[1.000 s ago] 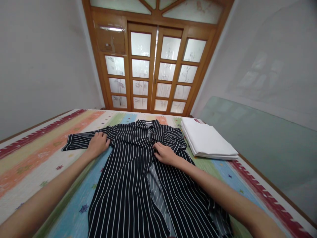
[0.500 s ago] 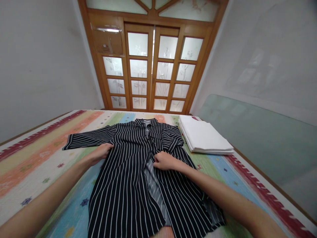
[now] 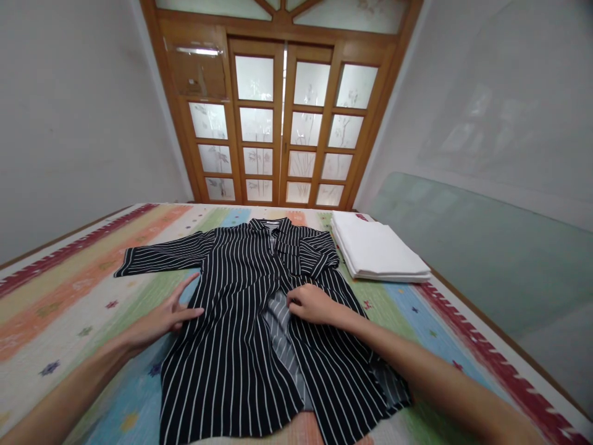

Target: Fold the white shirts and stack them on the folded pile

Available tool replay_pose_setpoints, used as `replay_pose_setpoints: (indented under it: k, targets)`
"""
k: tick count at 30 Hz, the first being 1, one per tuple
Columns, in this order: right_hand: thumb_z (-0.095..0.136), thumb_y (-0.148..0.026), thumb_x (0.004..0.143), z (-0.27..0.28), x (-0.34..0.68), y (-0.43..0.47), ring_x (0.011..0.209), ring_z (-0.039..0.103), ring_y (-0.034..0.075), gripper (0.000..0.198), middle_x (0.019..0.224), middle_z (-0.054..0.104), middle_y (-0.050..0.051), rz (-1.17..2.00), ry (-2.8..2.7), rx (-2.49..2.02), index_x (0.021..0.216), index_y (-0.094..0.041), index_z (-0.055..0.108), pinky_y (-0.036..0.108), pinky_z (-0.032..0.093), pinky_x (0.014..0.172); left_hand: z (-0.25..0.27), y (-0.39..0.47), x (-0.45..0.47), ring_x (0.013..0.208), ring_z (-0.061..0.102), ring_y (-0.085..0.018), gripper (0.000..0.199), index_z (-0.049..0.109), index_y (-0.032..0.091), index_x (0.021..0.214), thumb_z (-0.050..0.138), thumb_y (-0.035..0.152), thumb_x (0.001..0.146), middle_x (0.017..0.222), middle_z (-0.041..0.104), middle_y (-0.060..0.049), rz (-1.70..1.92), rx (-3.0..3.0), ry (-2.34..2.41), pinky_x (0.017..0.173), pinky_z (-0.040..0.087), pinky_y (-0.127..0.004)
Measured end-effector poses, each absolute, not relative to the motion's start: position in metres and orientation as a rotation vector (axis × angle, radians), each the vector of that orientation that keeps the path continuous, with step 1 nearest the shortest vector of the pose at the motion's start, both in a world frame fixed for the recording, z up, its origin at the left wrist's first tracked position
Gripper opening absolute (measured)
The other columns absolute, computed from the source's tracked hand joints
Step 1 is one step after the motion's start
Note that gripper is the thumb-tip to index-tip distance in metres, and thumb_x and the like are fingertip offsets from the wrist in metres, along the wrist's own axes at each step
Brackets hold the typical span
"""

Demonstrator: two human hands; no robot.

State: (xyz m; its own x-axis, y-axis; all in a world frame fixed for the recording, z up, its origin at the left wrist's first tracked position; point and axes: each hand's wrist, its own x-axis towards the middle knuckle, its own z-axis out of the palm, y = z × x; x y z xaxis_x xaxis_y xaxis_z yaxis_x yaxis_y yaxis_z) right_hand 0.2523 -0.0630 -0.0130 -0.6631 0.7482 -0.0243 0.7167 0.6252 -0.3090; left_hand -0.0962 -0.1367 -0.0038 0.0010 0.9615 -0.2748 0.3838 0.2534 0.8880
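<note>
A black shirt (image 3: 231,334) with white stripes lies front up on a patterned cloth, its collar toward the far end. One sleeve (image 3: 162,254) stretches out to the left; the other is folded over the right side of the chest. Along the left side edge, my left hand (image 3: 169,312) is open, thumb and fingers spread, the thumb over the fabric. My right hand (image 3: 312,303) is closed at the front opening, pinching the edge of the right front panel. Below the middle the front parts, and the grey-looking inside of the back shows.
A folded white cloth stack (image 3: 377,247) lies right of the collar. The colourful striped cloth (image 3: 111,334) covers the surface. A pale green panel (image 3: 486,247) stands along the right edge. Wooden glazed doors (image 3: 282,123) are at the far end, between grey walls.
My left hand has let go of the shirt's left side, opened, and moved down toward me along the edge. My right hand stays at the front opening.
</note>
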Motion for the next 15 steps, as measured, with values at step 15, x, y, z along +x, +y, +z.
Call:
replay_pose_setpoints:
  k: [15]
  targets:
    - [0.075,-0.04,0.076,0.008,0.264,-0.078,0.059,0.052,0.01,0.032,0.066,0.058,-0.006,1.17,-3.155,-0.736,0.1,-0.02,0.067,0.021,0.037,0.058,0.004,-0.178,-0.096,0.112,0.061,-0.031,0.043,0.07,0.034,0.11,0.058,0.042,0.07,0.124,0.066,-0.002,0.516,1.625,1.634,0.098,0.048,-0.047]
